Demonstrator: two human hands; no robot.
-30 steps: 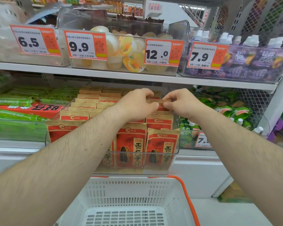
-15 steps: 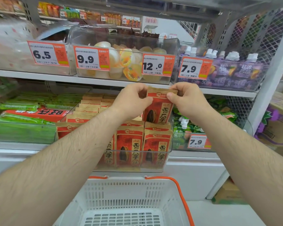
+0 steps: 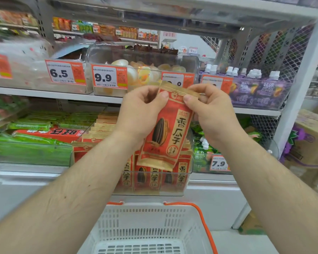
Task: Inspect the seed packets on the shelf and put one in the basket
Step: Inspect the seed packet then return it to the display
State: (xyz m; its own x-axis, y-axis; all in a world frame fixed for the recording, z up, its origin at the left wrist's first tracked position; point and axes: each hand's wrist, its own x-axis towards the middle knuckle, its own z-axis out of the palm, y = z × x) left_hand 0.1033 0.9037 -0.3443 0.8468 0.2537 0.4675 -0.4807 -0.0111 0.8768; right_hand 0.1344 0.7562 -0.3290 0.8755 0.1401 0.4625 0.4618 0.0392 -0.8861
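Packet pinched at 12 o'clock edge by both hands; steady it upright, read its face, then lower toward basket at 6 o'clock.

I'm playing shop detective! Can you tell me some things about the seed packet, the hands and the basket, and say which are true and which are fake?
1. Both hands, left hand and right hand, pinch the top of one seed packet. True.
2. The packet lies in the basket. False: it is held up above it.
3. The basket handle is orange. True.
4. The packet is blue. False: it is red and tan.
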